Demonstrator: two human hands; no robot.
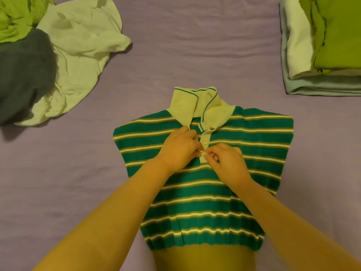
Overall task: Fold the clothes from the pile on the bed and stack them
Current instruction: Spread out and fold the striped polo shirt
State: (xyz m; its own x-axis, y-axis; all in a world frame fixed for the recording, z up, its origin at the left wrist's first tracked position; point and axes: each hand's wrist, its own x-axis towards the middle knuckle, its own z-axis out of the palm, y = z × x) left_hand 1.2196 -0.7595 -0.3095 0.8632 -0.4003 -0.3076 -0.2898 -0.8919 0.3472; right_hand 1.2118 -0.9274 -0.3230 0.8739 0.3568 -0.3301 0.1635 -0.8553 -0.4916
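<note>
green striped polo (205,192) lies lengthwise, collar (199,106) pointing away from person.

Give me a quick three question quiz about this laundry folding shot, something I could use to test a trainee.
1. True or false: the striped polo shirt lies front up on the bed.
2. What do both hands pinch? A) the collar B) the button placket C) the hem
3. On which side of the picture is the folded stack?

Key:
1. True; its collar and buttons show.
2. B; the left hand and right hand meet at the placket's lower end.
3. The right; the unfolded pile lies on the left.
</note>
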